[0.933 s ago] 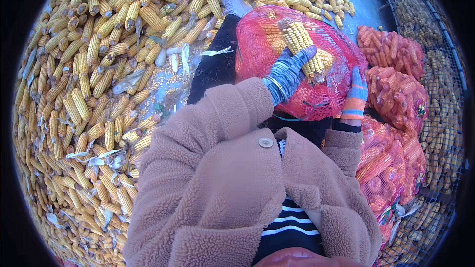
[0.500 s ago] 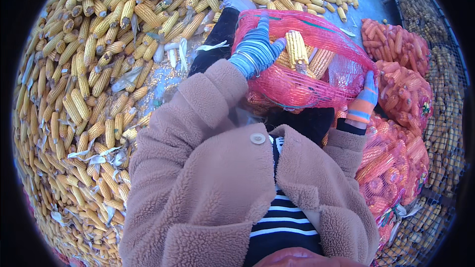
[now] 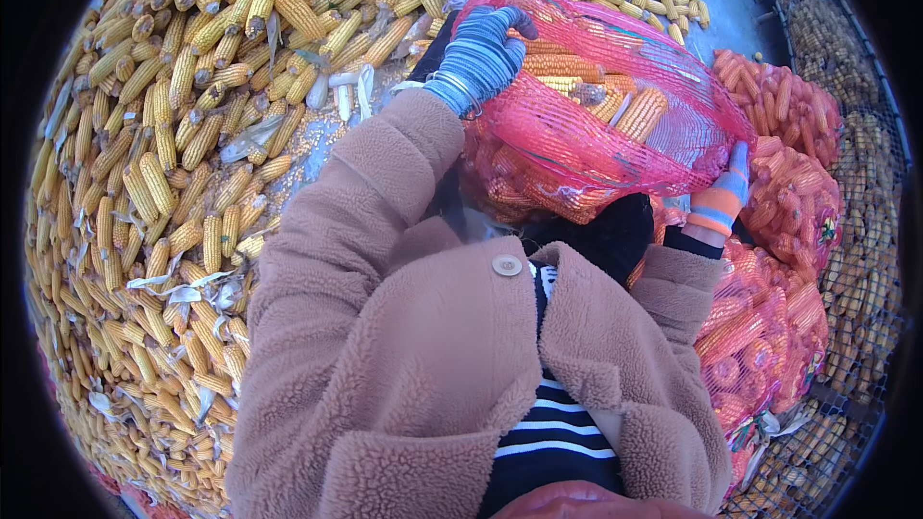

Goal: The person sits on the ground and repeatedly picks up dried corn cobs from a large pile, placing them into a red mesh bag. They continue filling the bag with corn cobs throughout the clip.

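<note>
A red mesh sack (image 3: 558, 144) stands in front of me with its mouth spread wide. Several yellow-orange corn cobs (image 3: 642, 115) lie inside, seen through the mouth and the netting. On the left rim, my left hand (image 3: 481, 56), in a blue striped knitted glove, is closed with its fingers curled over the mesh. My right hand (image 3: 721, 194), gloved in orange and blue stripes, grips the opposite rim; part of its fingers is hidden by the netting.
A large heap of loose corn cobs (image 3: 163, 183) spreads along the left and far side, with dry husks (image 3: 192, 288) among them. Filled red mesh sacks (image 3: 793, 192) stand to the right. Beyond them runs a wire mesh fence (image 3: 860, 259) with cobs behind it.
My left hand has moved up and slightly left, its fingers now curled in. The sack's mouth is stretched wider, and the cob upright in it has dropped lower among the others.
</note>
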The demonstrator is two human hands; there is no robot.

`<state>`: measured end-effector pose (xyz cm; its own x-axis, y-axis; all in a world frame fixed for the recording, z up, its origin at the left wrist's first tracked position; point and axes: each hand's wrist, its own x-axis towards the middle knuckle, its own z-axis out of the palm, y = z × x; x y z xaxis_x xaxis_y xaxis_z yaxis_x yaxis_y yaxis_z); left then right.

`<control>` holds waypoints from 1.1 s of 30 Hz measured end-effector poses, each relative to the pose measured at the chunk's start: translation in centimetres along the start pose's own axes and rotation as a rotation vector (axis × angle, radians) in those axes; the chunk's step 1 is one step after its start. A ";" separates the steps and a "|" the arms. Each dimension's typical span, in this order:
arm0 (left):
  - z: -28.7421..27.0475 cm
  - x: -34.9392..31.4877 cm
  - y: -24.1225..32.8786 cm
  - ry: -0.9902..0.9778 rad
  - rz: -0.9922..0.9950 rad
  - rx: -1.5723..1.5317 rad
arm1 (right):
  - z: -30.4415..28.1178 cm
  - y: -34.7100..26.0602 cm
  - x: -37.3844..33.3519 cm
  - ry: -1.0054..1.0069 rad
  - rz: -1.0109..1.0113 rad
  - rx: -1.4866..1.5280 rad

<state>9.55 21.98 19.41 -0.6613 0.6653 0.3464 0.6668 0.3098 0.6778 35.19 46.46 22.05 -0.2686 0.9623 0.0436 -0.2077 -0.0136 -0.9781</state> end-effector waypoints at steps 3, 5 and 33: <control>-1.4 -1.0 1.4 -0.091 -0.035 0.070 | -1.0 -0.3 0.2 0.058 0.047 0.000; -3.2 -1.9 1.8 -0.211 -0.092 -0.210 | -1.5 -0.3 0.4 0.074 0.050 -0.054; -9.8 -45.0 -29.3 -0.668 -1.423 0.715 | 2.4 -0.1 -2.8 -0.100 0.077 -0.405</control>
<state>16.44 -23.72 -9.71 -0.6984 -0.2895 -0.6546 -0.1373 0.9517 -0.2745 33.72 43.12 22.54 -0.3633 0.9311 -0.0324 0.1975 0.0429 -0.9794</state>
